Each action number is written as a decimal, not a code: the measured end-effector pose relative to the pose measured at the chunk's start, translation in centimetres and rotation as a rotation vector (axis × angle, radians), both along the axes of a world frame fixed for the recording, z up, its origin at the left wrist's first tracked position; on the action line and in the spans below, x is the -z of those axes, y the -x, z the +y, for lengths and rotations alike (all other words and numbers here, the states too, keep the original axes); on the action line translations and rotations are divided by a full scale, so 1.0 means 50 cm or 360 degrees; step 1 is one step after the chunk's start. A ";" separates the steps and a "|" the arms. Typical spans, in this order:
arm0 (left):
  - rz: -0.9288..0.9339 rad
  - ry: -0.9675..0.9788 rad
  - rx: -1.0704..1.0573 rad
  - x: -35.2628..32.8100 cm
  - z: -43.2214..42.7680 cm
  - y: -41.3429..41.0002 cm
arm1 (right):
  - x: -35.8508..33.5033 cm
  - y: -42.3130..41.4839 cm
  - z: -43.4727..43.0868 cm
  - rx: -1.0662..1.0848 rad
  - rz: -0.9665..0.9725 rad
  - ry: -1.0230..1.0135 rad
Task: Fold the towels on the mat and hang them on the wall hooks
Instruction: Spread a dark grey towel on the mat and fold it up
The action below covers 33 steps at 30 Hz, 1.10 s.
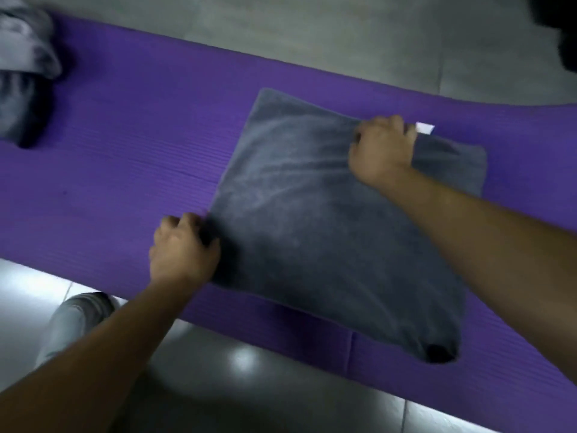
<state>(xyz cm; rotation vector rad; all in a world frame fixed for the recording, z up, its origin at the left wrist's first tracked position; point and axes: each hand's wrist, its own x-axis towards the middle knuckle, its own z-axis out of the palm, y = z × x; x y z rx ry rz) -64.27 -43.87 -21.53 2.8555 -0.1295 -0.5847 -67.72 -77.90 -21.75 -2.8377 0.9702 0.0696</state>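
A grey towel [315, 220] lies flat on the purple mat [118, 157], folded into a rough square, with a white tag [424, 128] sticking out at its far edge. My left hand [182, 248] grips the towel's left edge with curled fingers. My right hand [382, 145] pinches the far edge beside the tag. A crumpled heap of grey towels [25, 73] sits at the mat's far left end. No wall hooks are in view.
Grey floor tiles [312, 32] surround the mat on the far and near sides. My leg in grey trousers [73, 320] stands on the tiles near the mat's front edge. A dark object [562, 26] fills the top right corner.
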 end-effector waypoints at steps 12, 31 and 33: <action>0.0465 0.0358 -0.0127 0.024 0.106 -0.013 | 0.041 -0.330 0.096 0.0049 -0.0331 -0.0673; 0.0287 0.1145 -0.0861 0.032 0.174 -0.076 | 0.013 -0.466 0.142 0.0277 -0.0690 -0.1135; 0.0259 0.1170 -0.0925 0.040 0.185 -0.097 | 0.007 -0.481 0.155 0.0319 -0.0746 -0.1225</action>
